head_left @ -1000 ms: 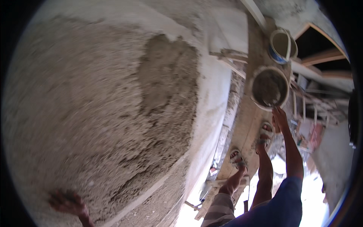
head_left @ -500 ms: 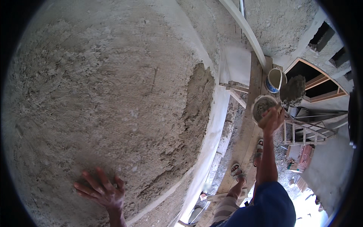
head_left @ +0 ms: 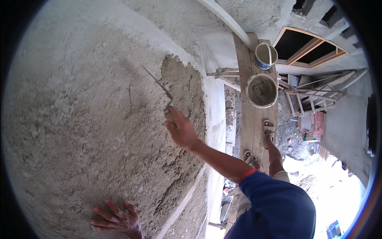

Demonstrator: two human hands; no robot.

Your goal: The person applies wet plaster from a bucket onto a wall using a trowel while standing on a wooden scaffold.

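Note:
My right hand [head_left: 181, 126] grips the handle of a trowel [head_left: 158, 83], whose thin blade shows edge-on against the rough mortar wall [head_left: 95, 119]. Whether any mortar is on the blade I cannot tell. Beside the blade lies a darker, wetter-looking patch of mortar [head_left: 185, 85] along the wall's right edge. Lower left, my left hand [head_left: 117, 219] lies with fingers spread on the wall, holding nothing. Off to the right, a bucket of mortar [head_left: 262, 91] stands on a wooden plank walkway.
Another bucket with a handle [head_left: 266, 55] is just beyond the mortar bucket. My sandalled feet stand on the planks [head_left: 254, 123], raised above rubble-strewn ground. A wooden window frame [head_left: 310, 47] and a wooden ladder-like structure [head_left: 314, 99] are at the right. A pale beam [head_left: 229, 20] slants down at the top.
My right hand has swung left from above the mortar bucket to the wall with the trowel, which carried mortar before. My left hand stays spread on the wall; the view has shifted.

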